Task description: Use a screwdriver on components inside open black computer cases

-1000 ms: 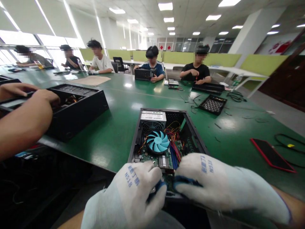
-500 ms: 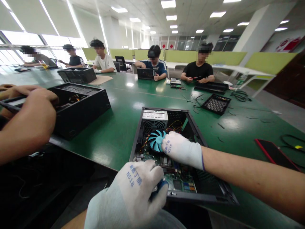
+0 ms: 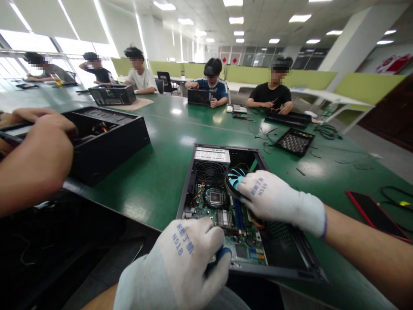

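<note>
My right hand (image 3: 266,193), in a white glove, grips a CPU cooler fan (image 3: 235,177) with turquoise blades. The fan is tilted and raised off the motherboard (image 3: 237,252). Where it sat, the bare processor socket (image 3: 215,198) now shows. My left hand (image 3: 190,254), gloved too, is closed at the near edge of the open computer case (image 3: 187,185). Between its thumb and forefinger is a dark blue object (image 3: 217,257), mostly hidden, its kind unclear. A power supply (image 3: 211,163) fills the case's far left corner.
At left, another person's arms (image 3: 38,155) reach into a black case (image 3: 112,146). Across the green table (image 3: 167,172) people work on computer parts. A black perforated tray (image 3: 295,142), cables (image 3: 327,130) and a red-edged black panel (image 3: 376,215) lie to the right.
My right hand has lifted the cooler fan off the motherboard and moved it right, tilting it and uncovering the processor socket. My left hand has stayed nearly in place.
</note>
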A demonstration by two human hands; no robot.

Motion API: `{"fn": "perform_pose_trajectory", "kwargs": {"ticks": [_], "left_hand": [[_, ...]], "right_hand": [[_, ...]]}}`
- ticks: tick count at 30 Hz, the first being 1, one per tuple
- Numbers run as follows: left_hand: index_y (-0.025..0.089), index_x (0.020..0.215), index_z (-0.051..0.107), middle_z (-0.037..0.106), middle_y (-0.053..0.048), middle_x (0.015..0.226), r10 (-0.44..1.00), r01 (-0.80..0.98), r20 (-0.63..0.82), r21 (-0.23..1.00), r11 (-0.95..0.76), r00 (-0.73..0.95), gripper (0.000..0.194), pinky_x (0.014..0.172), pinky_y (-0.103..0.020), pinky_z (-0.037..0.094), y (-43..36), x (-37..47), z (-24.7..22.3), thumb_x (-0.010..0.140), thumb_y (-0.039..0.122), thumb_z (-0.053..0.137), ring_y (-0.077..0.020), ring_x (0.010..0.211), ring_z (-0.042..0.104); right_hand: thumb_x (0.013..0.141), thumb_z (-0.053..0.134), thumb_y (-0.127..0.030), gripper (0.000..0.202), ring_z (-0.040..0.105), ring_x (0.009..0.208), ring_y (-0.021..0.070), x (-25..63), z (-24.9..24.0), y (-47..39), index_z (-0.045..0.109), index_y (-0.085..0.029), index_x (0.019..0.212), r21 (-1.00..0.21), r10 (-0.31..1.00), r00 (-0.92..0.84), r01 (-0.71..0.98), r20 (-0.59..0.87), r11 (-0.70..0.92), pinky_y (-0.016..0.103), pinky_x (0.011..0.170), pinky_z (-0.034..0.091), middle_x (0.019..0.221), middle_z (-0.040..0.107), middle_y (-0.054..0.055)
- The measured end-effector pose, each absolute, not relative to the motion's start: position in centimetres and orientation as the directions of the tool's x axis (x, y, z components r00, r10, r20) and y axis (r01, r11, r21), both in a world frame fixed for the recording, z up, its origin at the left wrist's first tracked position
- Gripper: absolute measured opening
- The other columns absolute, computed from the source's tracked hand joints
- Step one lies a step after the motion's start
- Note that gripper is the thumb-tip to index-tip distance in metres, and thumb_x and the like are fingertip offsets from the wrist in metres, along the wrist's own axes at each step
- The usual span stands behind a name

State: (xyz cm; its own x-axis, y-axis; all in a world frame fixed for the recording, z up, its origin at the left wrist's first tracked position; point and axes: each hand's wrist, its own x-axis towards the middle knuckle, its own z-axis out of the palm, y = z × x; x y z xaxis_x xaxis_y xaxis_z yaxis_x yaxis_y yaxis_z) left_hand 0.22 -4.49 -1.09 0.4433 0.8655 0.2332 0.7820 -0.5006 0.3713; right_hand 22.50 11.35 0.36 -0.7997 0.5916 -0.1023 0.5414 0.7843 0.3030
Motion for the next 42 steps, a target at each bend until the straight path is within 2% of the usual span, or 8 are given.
{"fn": "perform_pose_trajectory", "kwargs": {"ticks": [10,17,22,27,30,34,38,42], "left_hand": [[0.025,0.085,0.047,0.060,-0.001,0.083,0.866,0.786,0.227,0.362,-0.501,0.446,0.017,0.062,-0.037,0.038,-4.4,0.4,-1.0,0.100,0.031,0.049,-0.0197,0.071,0.056],[0.024,0.082,0.047,0.059,0.000,0.078,0.848,0.774,0.271,0.350,-0.528,0.456,0.017,0.057,-0.034,0.034,-4.1,0.6,-0.7,0.098,0.029,0.051,-0.0174,0.064,0.054],[0.025,0.080,0.046,0.059,0.001,0.076,0.846,0.779,0.277,0.336,-0.530,0.456,0.018,0.056,-0.034,0.035,-4.2,0.7,-0.5,0.097,0.028,0.051,-0.0171,0.062,0.054],[0.024,0.083,0.050,0.061,-0.001,0.078,0.836,0.781,0.323,0.319,-0.537,0.443,0.013,0.057,-0.034,0.043,-4.2,0.7,-0.4,0.096,0.028,0.052,-0.0185,0.065,0.058],[0.024,0.093,0.055,0.066,-0.003,0.087,0.847,0.779,0.302,0.342,-0.525,0.438,0.007,0.065,-0.035,0.053,-4.3,0.5,-0.2,0.096,0.029,0.053,-0.0206,0.074,0.065],[0.022,0.112,0.055,0.070,-0.009,0.109,0.833,0.764,0.289,0.339,-0.549,0.471,0.016,0.082,-0.038,0.060,-4.0,0.2,0.4,0.100,0.030,0.050,-0.0242,0.095,0.070],[0.019,0.117,0.054,0.068,-0.013,0.119,0.808,0.771,0.176,0.241,-0.589,0.563,0.018,0.094,-0.045,0.060,-1.7,0.5,0.7,0.102,0.028,0.049,-0.0274,0.107,0.069],[0.016,0.124,0.055,0.066,-0.017,0.126,0.860,0.854,-0.031,0.149,-0.499,0.509,0.027,0.102,-0.048,0.057,3.2,1.9,0.3,0.102,0.031,0.053,-0.0301,0.116,0.068]], "right_hand": [[0.099,0.049,-0.039,0.035,0.076,0.089,0.0308,21.6,-0.4,16.2,0.076,-0.016,0.096,0.344,0.710,-0.702,0.653,-0.058,0.674,0.037,0.072,0.050,0.096,0.079,0.016],[0.097,0.056,-0.039,0.034,0.076,0.094,0.0260,20.5,-1.4,18.6,0.077,-0.015,0.107,0.313,0.757,-0.649,0.706,-0.076,0.636,0.032,0.076,0.050,0.101,0.080,0.016],[0.095,0.059,-0.045,0.037,0.074,0.098,0.0290,21.3,-1.0,18.0,0.076,-0.014,0.107,0.316,0.747,-0.660,0.695,-0.077,0.646,0.035,0.079,0.050,0.106,0.078,0.017],[0.099,0.056,-0.048,0.039,0.069,0.099,0.0289,23.2,-0.4,16.4,0.074,-0.014,0.104,0.253,0.740,-0.667,0.734,0.089,0.631,0.036,0.085,0.046,0.103,0.076,0.016],[0.101,0.054,-0.052,0.043,0.066,0.098,0.0274,24.4,-0.8,15.6,0.073,-0.013,0.106,0.125,0.734,-0.646,0.762,0.211,0.635,0.035,0.086,0.044,0.102,0.074,0.015],[0.102,0.054,-0.052,0.042,0.063,0.094,0.0255,25.1,-1.3,14.7,0.073,-0.015,0.101,-0.016,0.734,-0.611,0.765,0.298,0.644,0.034,0.085,0.042,0.099,0.073,0.012],[0.102,0.055,-0.050,0.040,0.062,0.092,0.0250,25.1,-1.4,14.4,0.073,-0.015,0.099,-0.051,0.730,-0.605,0.758,0.318,0.650,0.034,0.083,0.041,0.098,0.073,0.011],[0.101,0.057,-0.049,0.036,0.061,0.090,0.0240,25.0,-1.4,14.4,0.072,-0.016,0.096,-0.067,0.721,-0.614,0.745,0.321,0.664,0.033,0.082,0.039,0.097,0.072,0.011]]}}
